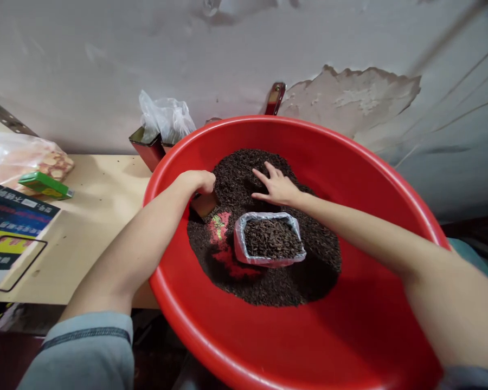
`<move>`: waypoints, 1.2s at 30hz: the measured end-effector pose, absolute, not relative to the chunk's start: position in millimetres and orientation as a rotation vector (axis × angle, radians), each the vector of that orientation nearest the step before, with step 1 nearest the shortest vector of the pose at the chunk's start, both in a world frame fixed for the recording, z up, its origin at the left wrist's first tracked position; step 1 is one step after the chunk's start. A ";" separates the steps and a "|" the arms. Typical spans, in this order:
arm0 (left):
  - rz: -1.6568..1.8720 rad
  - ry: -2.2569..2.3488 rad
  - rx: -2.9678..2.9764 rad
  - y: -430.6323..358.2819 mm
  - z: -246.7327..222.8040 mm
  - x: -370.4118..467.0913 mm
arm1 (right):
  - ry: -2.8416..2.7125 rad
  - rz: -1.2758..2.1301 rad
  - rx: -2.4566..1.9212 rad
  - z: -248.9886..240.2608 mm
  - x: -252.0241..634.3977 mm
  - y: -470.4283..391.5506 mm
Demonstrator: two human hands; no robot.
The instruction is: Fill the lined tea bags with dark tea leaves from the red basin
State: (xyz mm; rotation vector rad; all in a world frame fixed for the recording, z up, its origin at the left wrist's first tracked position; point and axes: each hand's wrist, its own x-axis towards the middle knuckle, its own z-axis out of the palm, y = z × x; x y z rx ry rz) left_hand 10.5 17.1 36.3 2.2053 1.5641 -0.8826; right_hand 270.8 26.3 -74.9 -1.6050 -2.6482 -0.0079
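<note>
A big red basin [374,303] holds a heap of dark brown dried bits [244,162] that look like loose tea. Among them sits a tin lined with clear plastic [239,244], filled level with the same bits [272,238]. At the left of the heap, my left hand [201,181] is closed on the edge of a small brown box-like container [205,205], whose far side is hidden by the hand. My right hand [276,187] is spread flat over the heap behind the lined tin, fingers apart and touching the bits.
On the pale wooden table [101,216] left of the basin stand red tins with plastic bags [166,116]. Further left lie a green box [44,184], a bagged item [32,154] and a printed carton [12,222]. A dark red upright object [275,97] leans against the wall behind.
</note>
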 end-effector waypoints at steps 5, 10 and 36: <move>-0.892 1.558 2.216 18.9 35.8 10.8 | -2.577 -0.133 -1.482 -122.9 254.2 40.6; -0.879 1.560 2.222 17.4 35.5 10.9 | -2.754 -0.128 -1.406 -90.2 259.1 54.8; -1.019 1.692 2.258 17.4 10.4 7.2 | -2.848 0.033 -0.772 -10.8 254.8 -134.6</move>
